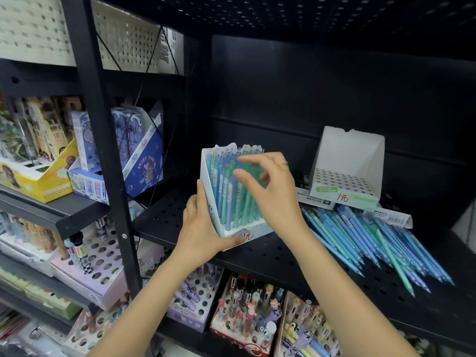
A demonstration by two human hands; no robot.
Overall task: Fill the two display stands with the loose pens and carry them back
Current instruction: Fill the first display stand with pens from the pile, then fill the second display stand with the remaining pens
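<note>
Blue and green pens (233,199) stand packed upright in the white display stand (209,191) on the black perforated shelf (278,256). The left hand (203,228) cups the stand's lower left corner — fingers flat along its side wall, thumb under the front edge. The right hand (270,191) hovers over the pen tops, thumb and forefinger curved and parted, gripping nothing I can see. To the right — loose pens (381,243) fanned on the shelf, the empty second stand (347,166) behind them.
</note>
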